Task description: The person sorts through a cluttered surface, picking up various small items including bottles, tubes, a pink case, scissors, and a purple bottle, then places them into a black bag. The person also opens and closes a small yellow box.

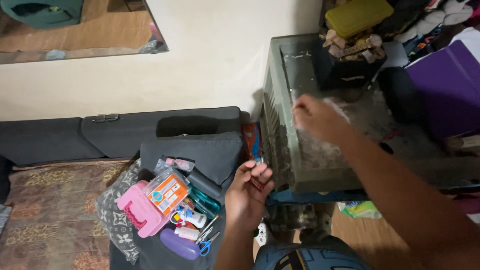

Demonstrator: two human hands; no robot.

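Observation:
My right hand (316, 118) is stretched out over the dusty top of a grey-green plastic cabinet (280, 125), pressing a white wipe or cloth (336, 107) against the surface. Motion blurs the hand and the cloth. My left hand (248, 189) is raised in front of the cabinet's ribbed front, fingers curled around a small item that I cannot make out. Below and to the left of that hand lies a pile of small toiletries.
A pink plastic case (138, 211), a clear box with an orange label (167, 191), a purple bottle (179, 244), blue scissors (207, 245) and small tubes lie on dark cushions (200, 150). A black box (345, 70), a yellow case (357, 15) and a purple folder (445, 85) crowd the cabinet's far end.

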